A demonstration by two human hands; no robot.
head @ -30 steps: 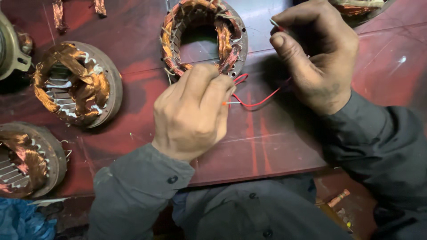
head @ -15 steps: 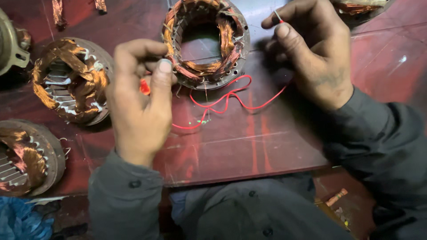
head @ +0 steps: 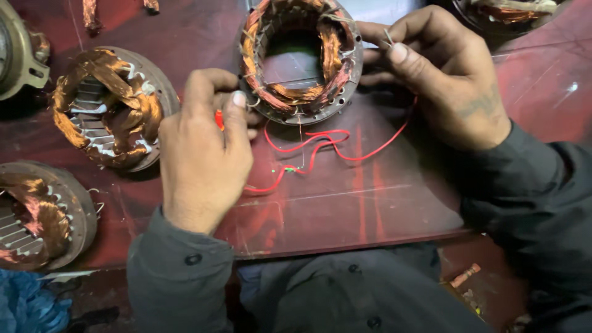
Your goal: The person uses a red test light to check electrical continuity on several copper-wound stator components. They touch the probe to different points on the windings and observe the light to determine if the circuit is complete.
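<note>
Work surface: a dark red table (head: pixel 370 209) fills most of the head view.

Item under work: a round stator with copper windings (head: pixel 300 58) lies flat on the table at about 12 o'clock in the view. It sits between the two hands, the left hand at its 8 o'clock and the right hand at its 3 o'clock.

Other stators: a second wound stator (head: pixel 111 108) lies at 9 o'clock from the left hand, well apart from the worked one. A third stator (head: pixel 40 216) lies at the left edge, about 8 o'clock in the view, partly cut off.

Left hand (head: pixel 206 154): back of hand up, fingers curled together, thumb and forefinger pinched on a short red sleeve end (head: pixel 219 119) just beside the stator's rim. Whether the fingertips touch the rim cannot be told.

Right hand (head: pixel 447 77): resting against the stator's outer edge, thumb and forefinger pinched shut on a thin pale wire end (head: pixel 388 37).

Lead: a red wire (head: pixel 327 145) loops on the table at 6 o'clock from the stator, running from below the left hand at lower left towards the heel of the right hand.
</note>
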